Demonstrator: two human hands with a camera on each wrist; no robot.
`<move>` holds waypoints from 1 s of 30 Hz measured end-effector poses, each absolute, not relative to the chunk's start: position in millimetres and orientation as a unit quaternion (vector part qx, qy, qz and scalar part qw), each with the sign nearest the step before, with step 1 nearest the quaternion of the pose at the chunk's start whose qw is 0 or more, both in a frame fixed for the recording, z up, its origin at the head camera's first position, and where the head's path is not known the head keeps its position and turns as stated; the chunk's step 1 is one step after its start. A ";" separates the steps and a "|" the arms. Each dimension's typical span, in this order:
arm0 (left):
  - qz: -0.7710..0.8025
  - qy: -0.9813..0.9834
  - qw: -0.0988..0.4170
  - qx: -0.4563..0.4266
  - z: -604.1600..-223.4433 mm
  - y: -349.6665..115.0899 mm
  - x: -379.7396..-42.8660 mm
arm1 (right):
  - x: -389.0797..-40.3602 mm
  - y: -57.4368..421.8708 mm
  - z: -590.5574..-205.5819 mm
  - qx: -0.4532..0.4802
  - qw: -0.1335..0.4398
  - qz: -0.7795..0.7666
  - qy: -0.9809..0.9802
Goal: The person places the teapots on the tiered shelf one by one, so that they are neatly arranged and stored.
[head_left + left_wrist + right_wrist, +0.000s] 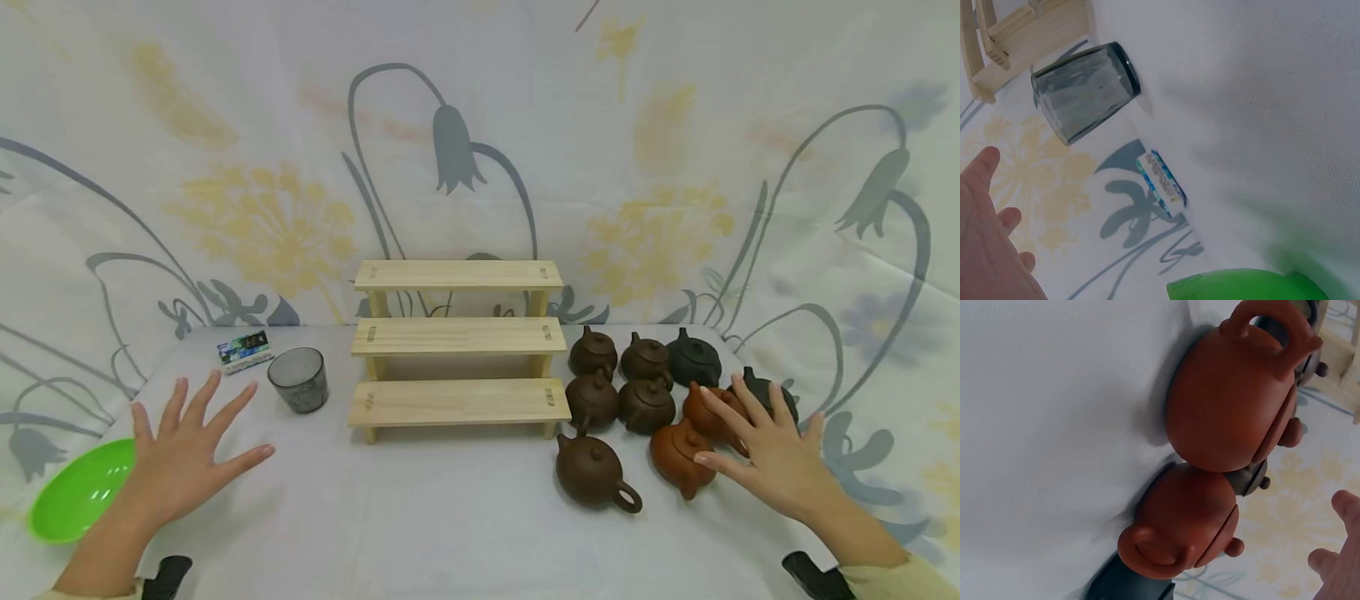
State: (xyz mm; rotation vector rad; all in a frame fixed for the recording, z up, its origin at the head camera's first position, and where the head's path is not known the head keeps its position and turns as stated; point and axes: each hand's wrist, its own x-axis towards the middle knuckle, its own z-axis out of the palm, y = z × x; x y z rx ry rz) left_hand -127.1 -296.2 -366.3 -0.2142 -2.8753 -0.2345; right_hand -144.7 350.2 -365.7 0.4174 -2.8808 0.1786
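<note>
My left hand (183, 446) hovers open with fingers spread over the white cloth, between a green bowl (78, 492) and a smoky glass tumbler (298, 379); it holds nothing. My right hand (765, 446) is open with fingers spread just above two reddish-brown teapots (678, 457) (1232, 403), not gripping them. Several dark brown and black teapots (592, 471) stand in a cluster to the right of a three-step wooden riser (457, 346). In the left wrist view the tumbler (1082, 90) and a small blue card box (1160, 182) lie ahead of my fingers (988, 215).
A small printed box (244, 350) lies behind the tumbler near the table's back edge. A flowered cloth backdrop (480, 150) hangs behind the table. The second red teapot (1182, 528) sits against a black one (693, 358). Bare cloth lies in front of the riser.
</note>
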 end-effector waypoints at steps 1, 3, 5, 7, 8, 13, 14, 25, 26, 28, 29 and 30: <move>-0.081 -0.986 0.124 -0.074 -366.2 -296.2 -126.8 | -144.7 350.2 -365.8 0.143 0.112 0.062 -0.981; -0.081 -0.986 0.125 -0.074 -366.0 -296.3 -126.2 | -144.4 349.7 -365.7 0.142 0.112 0.063 -0.981; -0.082 -0.986 0.126 -0.075 -365.6 -296.0 -125.9 | -143.7 348.7 -365.2 0.140 0.113 0.065 -0.982; -0.083 -0.985 0.129 -0.076 -365.3 -295.7 -125.9 | -142.7 346.6 -364.8 0.138 0.110 0.074 -0.981; -0.083 -0.985 0.130 -0.076 -365.2 -295.4 -126.0 | -142.0 345.0 -364.5 0.137 0.109 0.081 -0.981; -0.089 -0.983 0.138 -0.078 -363.9 -291.9 -126.4 | -137.5 334.4 -364.6 0.154 0.107 0.125 -0.974; -0.094 -0.982 0.141 -0.080 -363.5 -290.7 -126.5 | -136.5 332.3 -364.9 0.159 0.108 0.134 -0.972; -0.225 -0.947 0.185 -0.133 -362.0 -268.7 -135.7 | -121.1 299.9 -363.2 0.199 0.049 0.279 -0.938; -0.243 -0.942 0.186 -0.137 -362.4 -266.2 -136.6 | -120.1 297.2 -363.0 0.197 0.041 0.290 -0.936; -0.280 -0.933 0.181 -0.135 -362.5 -261.2 -137.7 | -118.6 292.1 -363.3 0.192 0.023 0.309 -0.931; -0.299 -0.928 0.177 -0.132 -362.0 -258.8 -138.3 | -118.0 289.8 -363.7 0.189 0.016 0.315 -0.930; -0.319 -0.923 0.173 -0.129 -361.6 -256.6 -138.9 | -117.3 287.4 -363.9 0.186 0.011 0.320 -0.929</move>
